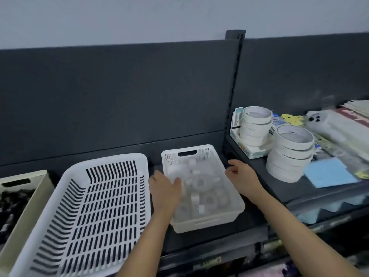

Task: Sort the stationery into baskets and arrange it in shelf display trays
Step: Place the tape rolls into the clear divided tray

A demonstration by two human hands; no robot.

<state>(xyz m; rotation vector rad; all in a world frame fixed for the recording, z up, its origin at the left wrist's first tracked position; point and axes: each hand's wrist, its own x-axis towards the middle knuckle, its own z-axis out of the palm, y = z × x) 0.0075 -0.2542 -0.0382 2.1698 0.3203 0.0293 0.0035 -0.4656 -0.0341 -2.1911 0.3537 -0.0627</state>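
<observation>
Both forearms come in from the bottom edge. Landmark is the small white basket point(205, 154), which sits mid-frame on the dark shelf point(209, 240) and is loaded with clear tape rolls point(199, 182), lying loose, some flat and some on edge. Left hand point(165, 188) is draped over the basket's left rim with the thumb inside, next to a roll. The fingers are hidden behind the back of the hand and blurred, so I can't tell if they grip anything. Right hand point(241, 174) is at the basket's right rim, fingers loosely curled, thumb apart from them, nothing visibly held. Just left of the basket is a large white slotted basket point(111, 156), tilted, with its near end overhanging the shelf edge. Left of that is a beige bin point(26, 212) with dark items point(10, 206) inside, too blurred to identify. Right of the basket, on a higher shelf point(279, 190), are two stacks of white tape rolls: the near stack point(289, 154) stands beside a blue pad point(329, 174), and the far stack point(255, 126) rests on a pale box. Mixed packaged stationery lies beyond them. Behind the basket are the dark back panel point(119, 96) and a slotted upright point(235, 76).
</observation>
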